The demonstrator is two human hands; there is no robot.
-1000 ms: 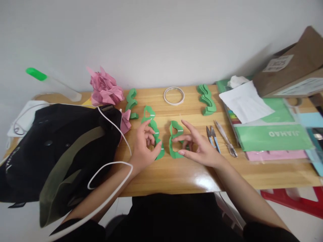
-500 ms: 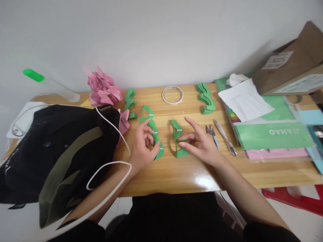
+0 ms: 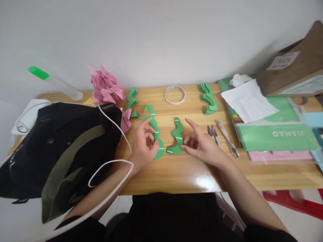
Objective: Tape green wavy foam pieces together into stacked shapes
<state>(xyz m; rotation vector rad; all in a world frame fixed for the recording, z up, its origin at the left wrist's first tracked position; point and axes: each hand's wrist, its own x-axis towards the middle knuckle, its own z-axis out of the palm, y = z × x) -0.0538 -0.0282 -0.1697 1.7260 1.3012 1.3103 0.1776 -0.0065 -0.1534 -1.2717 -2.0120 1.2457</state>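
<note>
My left hand (image 3: pixel 144 141) is curled at the left edge of a scalloped green paper cutout (image 3: pixel 159 153), its thumb and fingers gripping it. Short white strips mark that cutout, and my fingers hide part of it. Across a small gap, my right hand (image 3: pixel 203 146) pinches the right edge of a second wavy green paper cutout (image 3: pixel 178 130) between thumb and bent fingers, with the index finger raised. This one also bears white strips. Beside the right hand lie small blue-handled scissors (image 3: pixel 215 133) and a clear pen (image 3: pixel 225 133).
A roll of white tape (image 3: pixel 165 95) lies near the wall. Stacks of wavy green paper (image 3: pixel 209 99) and green pieces (image 3: pixel 131 99) flank it. Pink folded paper (image 3: pixel 107 89) and a black bag (image 3: pixel 75 144) with a white cable are left; a cardboard box (image 3: pixel 285 72) and green folder (image 3: pixel 275 137) right.
The right-hand green cutout, curled and turned partly edge-on before, now shows its face flat with its strips visible. My left hand has hardly moved. The whole view has shifted slightly.
</note>
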